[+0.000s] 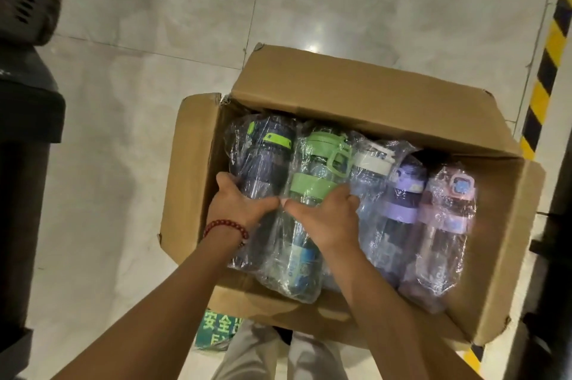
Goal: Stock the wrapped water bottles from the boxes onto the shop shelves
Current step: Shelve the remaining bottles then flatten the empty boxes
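Five wrapped water bottles lay side by side in an open cardboard box (483, 271), caps toward its far wall, packed tight enough that one probably had to be worked loose by its body. The left hand (238, 203) curled round the dark bottle (263, 169) by the box's left wall; the right hand (325, 215) gripped the green-capped bottle (312, 181) next to it, thumbs nearly touching. The white-capped (370, 169), purple (402, 194) and pink (445, 218) bottles lay untouched toward the right wall. The box sat on a pale tiled floor (154, 54), a green floor sign (213, 330) under its near edge and yellow-black hazard tape (544, 70) beyond its right side. No shelves showed.
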`<act>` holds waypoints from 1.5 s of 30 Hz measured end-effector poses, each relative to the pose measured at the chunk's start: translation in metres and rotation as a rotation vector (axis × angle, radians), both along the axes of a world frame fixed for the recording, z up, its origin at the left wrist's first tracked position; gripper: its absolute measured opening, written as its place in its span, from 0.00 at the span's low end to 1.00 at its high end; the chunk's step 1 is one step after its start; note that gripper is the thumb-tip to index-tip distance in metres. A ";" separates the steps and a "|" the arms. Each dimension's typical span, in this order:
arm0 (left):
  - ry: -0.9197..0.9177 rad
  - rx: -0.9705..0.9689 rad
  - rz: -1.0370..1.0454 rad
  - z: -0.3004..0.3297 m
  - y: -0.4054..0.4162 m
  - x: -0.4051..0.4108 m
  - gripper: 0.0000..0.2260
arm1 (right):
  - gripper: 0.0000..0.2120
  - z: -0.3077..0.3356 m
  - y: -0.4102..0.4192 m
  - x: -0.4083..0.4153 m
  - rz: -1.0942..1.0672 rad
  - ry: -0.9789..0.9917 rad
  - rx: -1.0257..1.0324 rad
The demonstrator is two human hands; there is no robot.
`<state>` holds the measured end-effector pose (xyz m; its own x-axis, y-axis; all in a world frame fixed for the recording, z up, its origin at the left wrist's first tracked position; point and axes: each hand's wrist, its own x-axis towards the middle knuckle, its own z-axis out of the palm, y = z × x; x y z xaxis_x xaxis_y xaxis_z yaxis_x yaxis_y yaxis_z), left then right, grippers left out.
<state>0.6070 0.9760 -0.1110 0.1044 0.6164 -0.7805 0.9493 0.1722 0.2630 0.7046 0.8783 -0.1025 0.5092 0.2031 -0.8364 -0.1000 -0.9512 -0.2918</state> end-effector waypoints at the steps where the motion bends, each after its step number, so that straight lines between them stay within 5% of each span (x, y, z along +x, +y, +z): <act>1: 0.003 -0.030 0.014 0.000 0.001 -0.001 0.39 | 0.53 0.000 0.000 -0.003 -0.009 0.015 0.012; 12: -0.134 -0.363 0.237 0.015 -0.008 -0.027 0.51 | 0.45 0.018 -0.022 -0.014 -0.267 0.182 0.224; 16: -0.202 -0.344 0.283 0.035 -0.004 -0.029 0.48 | 0.42 0.034 -0.022 -0.018 -0.366 0.203 0.234; 20: -0.297 -0.282 0.260 0.083 -0.001 -0.028 0.60 | 0.39 0.070 -0.021 -0.010 -0.439 0.175 0.253; 27: -0.582 -0.144 0.281 0.199 0.029 0.005 0.35 | 0.46 0.191 -0.030 0.034 -0.495 0.031 0.414; 42: -1.157 -0.007 -0.071 0.550 0.007 0.116 0.32 | 0.41 0.532 -0.100 0.128 -0.579 -0.417 1.012; 45: -1.248 -0.029 -0.181 0.606 -0.015 0.128 0.31 | 0.47 0.587 -0.129 0.129 -0.613 -0.462 1.100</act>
